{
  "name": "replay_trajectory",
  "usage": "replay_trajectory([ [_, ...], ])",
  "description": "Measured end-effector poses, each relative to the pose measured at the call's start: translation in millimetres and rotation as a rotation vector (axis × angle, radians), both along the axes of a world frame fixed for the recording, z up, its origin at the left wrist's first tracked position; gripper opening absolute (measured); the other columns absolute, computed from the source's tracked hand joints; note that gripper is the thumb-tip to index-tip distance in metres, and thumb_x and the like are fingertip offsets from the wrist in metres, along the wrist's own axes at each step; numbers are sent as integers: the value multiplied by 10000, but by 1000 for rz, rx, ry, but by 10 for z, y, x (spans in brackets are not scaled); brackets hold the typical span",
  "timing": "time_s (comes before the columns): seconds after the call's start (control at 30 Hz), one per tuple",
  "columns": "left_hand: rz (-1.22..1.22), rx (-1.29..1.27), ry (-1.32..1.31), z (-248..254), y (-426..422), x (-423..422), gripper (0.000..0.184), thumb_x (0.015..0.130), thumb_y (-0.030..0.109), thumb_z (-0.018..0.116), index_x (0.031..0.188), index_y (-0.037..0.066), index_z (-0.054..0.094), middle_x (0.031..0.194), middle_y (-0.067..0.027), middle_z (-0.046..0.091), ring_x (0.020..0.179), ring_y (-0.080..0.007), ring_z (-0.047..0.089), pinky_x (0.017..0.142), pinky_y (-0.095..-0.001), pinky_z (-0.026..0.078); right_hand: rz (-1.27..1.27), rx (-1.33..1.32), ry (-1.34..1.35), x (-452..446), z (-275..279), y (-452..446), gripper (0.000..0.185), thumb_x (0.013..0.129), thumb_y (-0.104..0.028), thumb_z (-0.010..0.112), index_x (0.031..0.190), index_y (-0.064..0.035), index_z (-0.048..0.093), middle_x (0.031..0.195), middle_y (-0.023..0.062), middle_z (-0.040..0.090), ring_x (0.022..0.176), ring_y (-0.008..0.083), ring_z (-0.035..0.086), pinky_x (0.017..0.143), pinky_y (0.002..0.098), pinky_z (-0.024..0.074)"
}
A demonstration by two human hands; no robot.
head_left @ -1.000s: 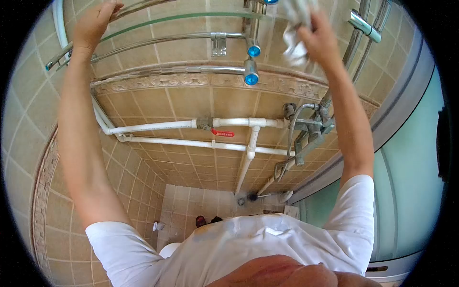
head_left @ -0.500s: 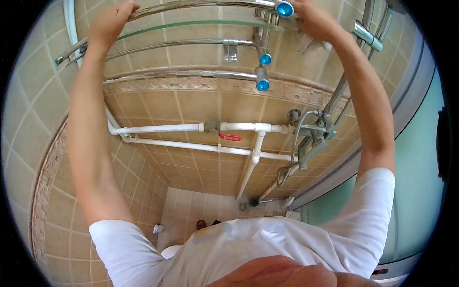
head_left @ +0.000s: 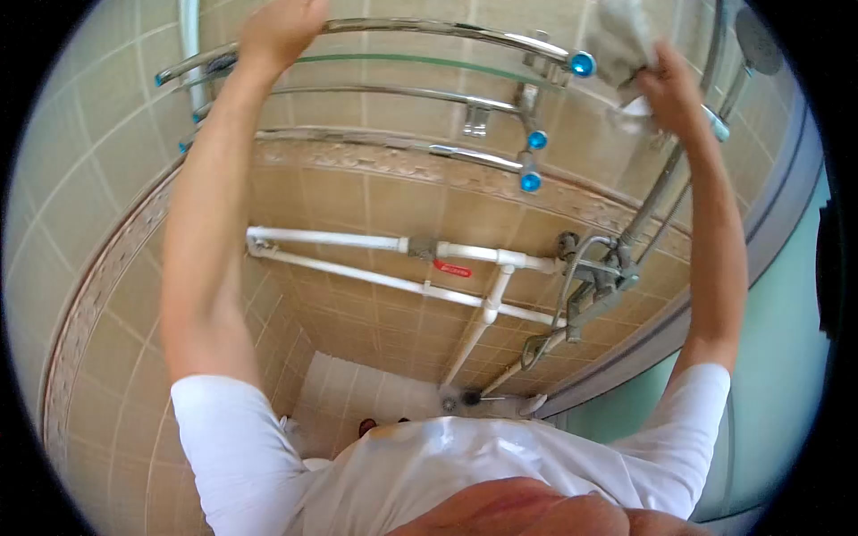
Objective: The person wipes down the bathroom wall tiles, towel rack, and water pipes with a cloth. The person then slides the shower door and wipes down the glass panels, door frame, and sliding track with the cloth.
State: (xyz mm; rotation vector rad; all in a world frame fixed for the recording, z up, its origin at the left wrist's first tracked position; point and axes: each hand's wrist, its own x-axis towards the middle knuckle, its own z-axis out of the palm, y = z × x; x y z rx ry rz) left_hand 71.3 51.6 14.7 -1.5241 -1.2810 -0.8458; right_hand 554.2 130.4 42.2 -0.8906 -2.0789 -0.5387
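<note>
A chrome towel rack (head_left: 456,34) with blue end caps and a glass shelf (head_left: 393,61) spans the tiled wall. My left hand (head_left: 281,34) is closed around its top rail, left of the middle; the fingertips are partly cut off by the upper frame edge. To the right of the rack, my right hand (head_left: 672,94) is closed on a greyish-white cloth (head_left: 619,40), blurred and bunched, hanging apart from the rail. A small chrome hook piece (head_left: 475,120) sits on the middle rail.
Below the rack run white pipes (head_left: 362,279) with a red valve handle (head_left: 452,268). A shower mixer (head_left: 594,284) and its upright bar (head_left: 661,183) stand at right, near a curved frosted glass panel (head_left: 769,357). Tiled floor (head_left: 349,384) lies below.
My right hand has moved away from the top rail's right end, out to the right with the cloth. The view has shifted, and my left hand stays at the top rail.
</note>
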Motion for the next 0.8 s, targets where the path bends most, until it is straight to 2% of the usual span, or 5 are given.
replay_trajectory([
  [0.13, 67, 324, 413, -9, 279, 310, 176, 843, 104, 489, 944, 28, 612, 888, -136, 595, 898, -311, 550, 833, -447, 428, 615, 32, 274, -527, 347, -581, 317, 872, -52, 517, 1189, -43, 502, 1036, 79, 578, 896, 171, 576, 766, 278, 470],
  [0.23, -906, 275, -28, 48, -441, 1731, 637, 811, 291, 572, 1276, -29, 277, 1251, -250, 341, 1184, -402, 325, 1023, -450, 220, 903, 63, 401, -1167, 236, -977, 311, 884, -102, 535, 1190, -54, 508, 941, 107, 628, 855, 157, 588, 723, 268, 480],
  [0.37, -1159, 451, -137, 157, -544, 2166, 909, 791, 404, 608, 1406, -40, 107, 1313, -344, 229, 1215, -478, 273, 1059, -465, 199, 1415, -928, 436, -1009, 436, -296, 456, 941, -316, 451, 1306, -43, 419, 1267, 74, 500, 1114, 209, 515, 965, 332, 396],
  [0.47, -923, 543, -304, 139, -505, 2260, 517, 780, 401, 572, 1154, 45, 576, 1125, -220, 569, 1121, -346, 487, 971, -406, 368, 1198, -721, 527, -1010, 337, -620, 427, 942, -353, 436, 1237, -48, 481, 1194, 94, 553, 1086, 206, 535, 950, 339, 393],
  [0.8, -533, 166, 7, 95, -79, 2125, 276, 738, 212, 540, 959, 106, 667, 984, -175, 630, 927, -332, 594, 862, -403, 445, 390, -108, 299, -1060, -128, -639, 471, 956, -391, 399, 1232, -17, 475, 1088, 98, 563, 1042, 158, 517, 918, 287, 383],
])
